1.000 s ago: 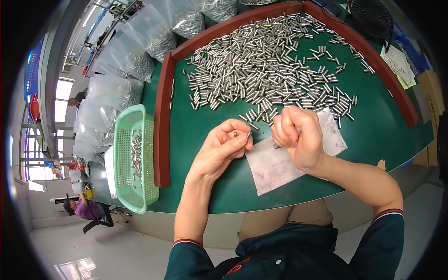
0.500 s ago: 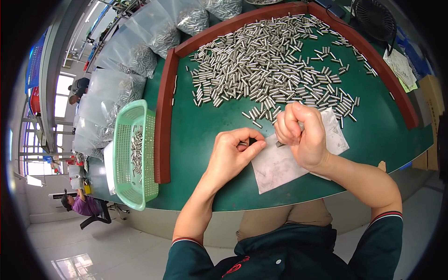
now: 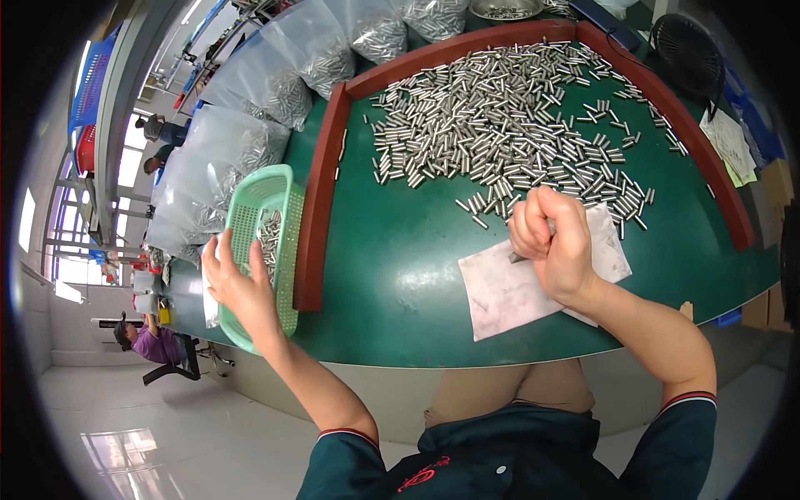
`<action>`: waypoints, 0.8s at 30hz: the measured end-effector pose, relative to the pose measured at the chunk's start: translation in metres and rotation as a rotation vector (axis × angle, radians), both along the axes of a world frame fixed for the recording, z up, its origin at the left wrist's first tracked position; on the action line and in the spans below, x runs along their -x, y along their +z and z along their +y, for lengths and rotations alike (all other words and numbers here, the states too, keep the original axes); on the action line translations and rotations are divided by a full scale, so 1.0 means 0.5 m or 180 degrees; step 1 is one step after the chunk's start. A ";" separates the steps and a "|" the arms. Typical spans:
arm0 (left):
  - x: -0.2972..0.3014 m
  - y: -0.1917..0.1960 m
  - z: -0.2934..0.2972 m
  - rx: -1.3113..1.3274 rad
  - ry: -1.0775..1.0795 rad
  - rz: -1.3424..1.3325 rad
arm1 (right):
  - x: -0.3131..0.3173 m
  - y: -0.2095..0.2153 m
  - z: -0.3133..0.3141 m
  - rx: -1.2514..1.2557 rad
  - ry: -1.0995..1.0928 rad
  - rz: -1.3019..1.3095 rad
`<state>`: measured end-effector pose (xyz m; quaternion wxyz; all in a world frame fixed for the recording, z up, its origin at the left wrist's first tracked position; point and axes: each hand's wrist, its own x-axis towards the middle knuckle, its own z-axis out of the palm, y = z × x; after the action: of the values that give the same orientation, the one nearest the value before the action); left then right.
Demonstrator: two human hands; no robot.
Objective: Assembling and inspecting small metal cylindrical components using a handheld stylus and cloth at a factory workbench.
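The left hand [image 3: 246, 292] was spread wide over the green basket [image 3: 289, 237], nothing seen in it. Metal pins [image 3: 270, 237] lay inside; one dropped near the rim could bounce out. More sat in a pile [image 3: 479, 121]. Above the white cloth [image 3: 500, 296], the right hand [image 3: 557, 246] was curled tight; I couldn't tell what it held, but loose fingers might spill it.

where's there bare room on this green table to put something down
Bare green tabletop lies between the red-brown left rail and smudged white rectangular cloth; another patch separates cloth and red-brown right rail. Crowded: the heap of short silvery metal pins beyond.
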<state>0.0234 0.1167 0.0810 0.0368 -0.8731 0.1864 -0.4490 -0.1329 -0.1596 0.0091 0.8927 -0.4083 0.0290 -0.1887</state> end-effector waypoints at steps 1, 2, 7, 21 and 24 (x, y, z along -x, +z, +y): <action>0.009 -0.003 -0.016 0.0322 -0.0726 0.0160 | 0.001 -0.002 0.001 -0.0004 -0.0004 0.0014; 0.038 -0.008 -0.063 0.0715 -0.1177 0.0829 | 0.000 -0.007 -0.002 -0.0010 -0.0017 0.0040; 0.160 -0.094 -0.237 0.0361 -0.3055 0.2457 | 0.008 -0.004 -0.008 -0.0118 -0.0024 0.0053; 0.162 -0.141 -0.278 -0.0206 -0.3242 0.2373 | -0.004 0.001 0.002 -0.0161 -0.0039 0.0063; 0.174 -0.148 -0.289 -0.0461 -0.3316 0.2128 | 0.006 -0.010 -0.004 -0.0332 0.0016 0.0029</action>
<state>-0.0635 -0.0279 0.0069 -0.1882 -0.7562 0.6192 -0.0966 -0.1361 -0.1615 0.0043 0.9131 -0.3621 0.0419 -0.1828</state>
